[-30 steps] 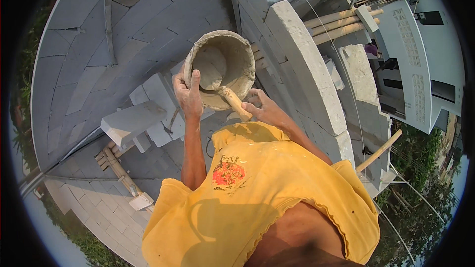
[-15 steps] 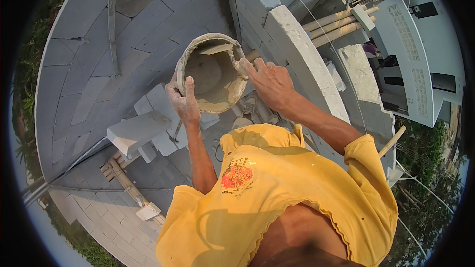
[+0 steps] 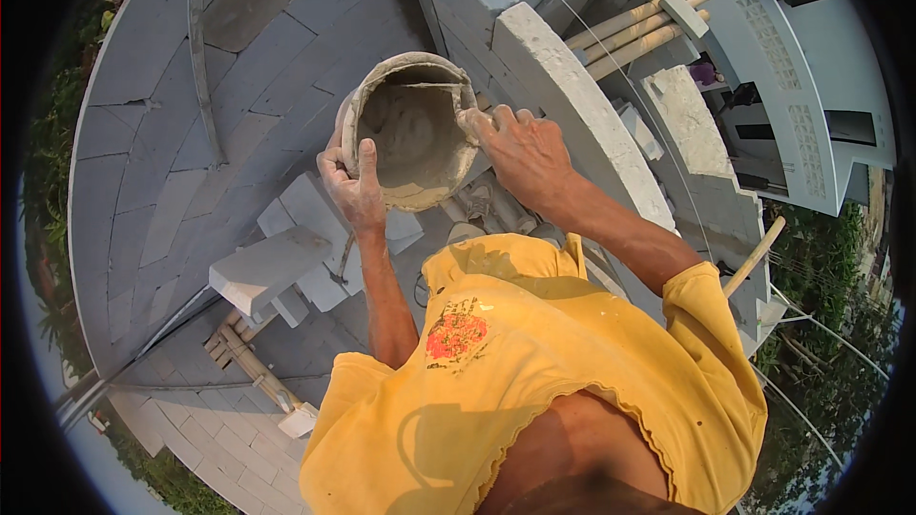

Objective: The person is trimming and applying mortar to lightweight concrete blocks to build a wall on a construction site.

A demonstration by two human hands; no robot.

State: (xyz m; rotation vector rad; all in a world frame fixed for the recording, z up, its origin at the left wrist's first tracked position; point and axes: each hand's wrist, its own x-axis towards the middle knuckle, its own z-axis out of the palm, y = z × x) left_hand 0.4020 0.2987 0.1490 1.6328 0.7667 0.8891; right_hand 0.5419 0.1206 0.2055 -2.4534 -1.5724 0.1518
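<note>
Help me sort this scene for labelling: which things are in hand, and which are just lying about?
In hand:
- mortar-caked bucket, gripped at the rim by left hand and right hand

Lying about:
- loose grey blocks
- bamboo poles
- wooden stick

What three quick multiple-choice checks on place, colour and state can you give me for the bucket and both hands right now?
1. Where is the left hand on the bucket?
A. On the rim at its left side
B. Under its base
C. Away from it

2. What colour is the person's shirt?
A. Blue
B. Yellow
C. White

3. How does the bucket look inside?
A. Filled with clear water
B. Covered by a lid
C. Open, walls smeared with grey mortar

Answers:
1 A, the thumb lies over the left rim.
2 B, the shirt is plainly yellow with a red print.
3 C, the mouth faces the camera and shows caked grey walls, while the right hand has its grip on the right rim.
</note>
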